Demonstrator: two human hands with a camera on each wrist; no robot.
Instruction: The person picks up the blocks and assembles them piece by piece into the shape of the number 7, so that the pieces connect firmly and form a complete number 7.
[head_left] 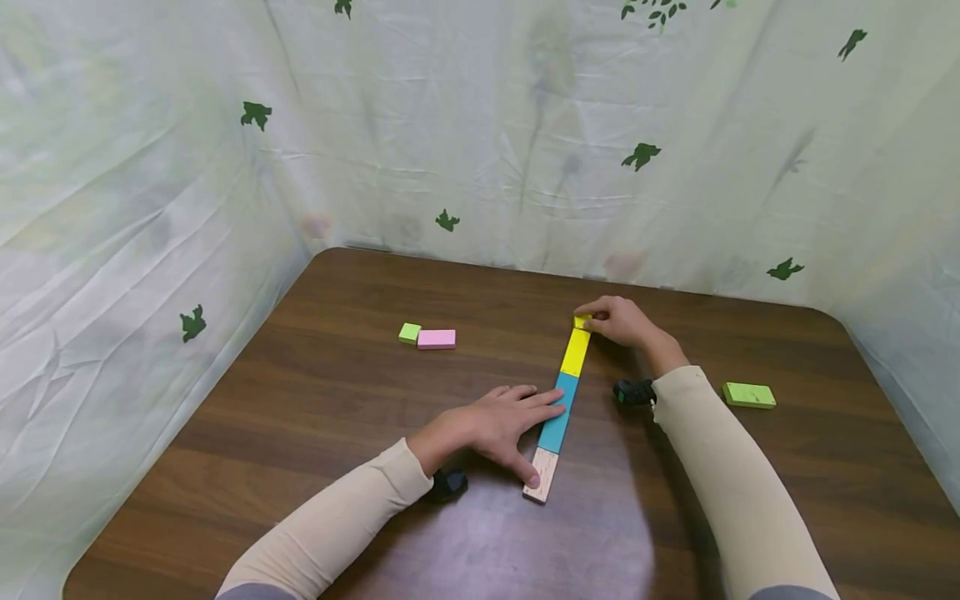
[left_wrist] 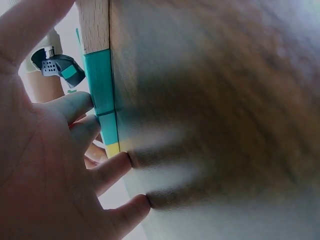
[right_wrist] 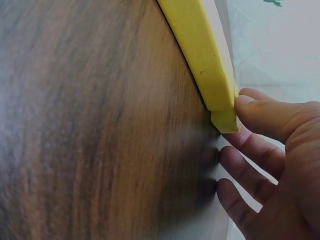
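A straight row of flat blocks runs away from me on the table. Nearest is a bare wooden block, followed by blue blocks, a longer yellow block and a small yellow block at the far end. My left hand lies with spread fingers along the row, fingertips on the blue part and thumb on the wooden block. With thumb and forefinger my right hand pinches the small yellow block, which touches the longer yellow one in the right wrist view, slightly offset from it.
A small green block and a pink block lie together at the back left. Further right, beyond my right forearm, sits a longer green block. A patterned curtain hangs behind the brown table.
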